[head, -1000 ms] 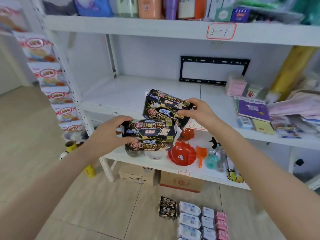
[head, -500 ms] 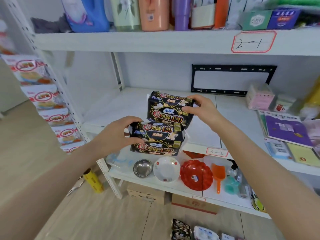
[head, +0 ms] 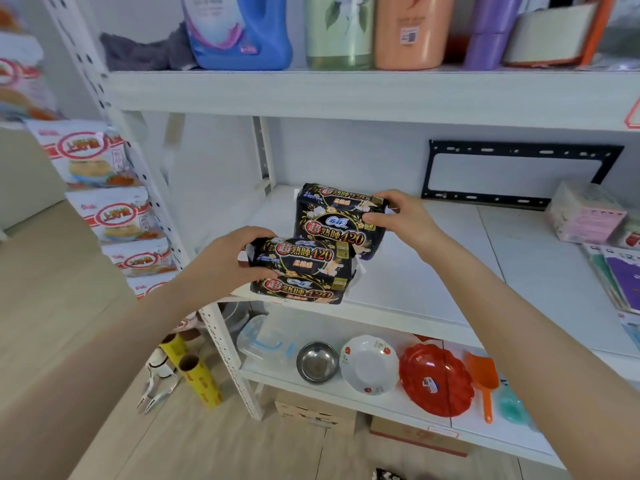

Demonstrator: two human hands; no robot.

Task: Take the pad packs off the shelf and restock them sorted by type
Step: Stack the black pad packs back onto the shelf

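Note:
My left hand (head: pixel 221 263) grips a stack of two black pad packs (head: pixel 304 270) by its left end, at the front edge of the white middle shelf (head: pixel 433 282). My right hand (head: pixel 398 218) holds another stack of black pad packs (head: pixel 332 220) by its right end, over the shelf board just behind the left stack. All packs are black with red and gold print reading 420. Whether either stack rests on the shelf board is unclear.
A black metal bracket (head: pixel 519 174) leans on the back wall; a pink box (head: pixel 585 213) and booklets (head: pixel 620 275) lie at the shelf's right. Bottles (head: pixel 239 29) stand on the upper shelf. Bowls (head: pixel 369 363) and a red plate (head: pixel 436 379) are below. Snack bags (head: pixel 104 213) hang left.
Both hands have carried the black packs forward and up, from in front of the lower shelf to the front left of the middle shelf. The view has come closer to the shelf.

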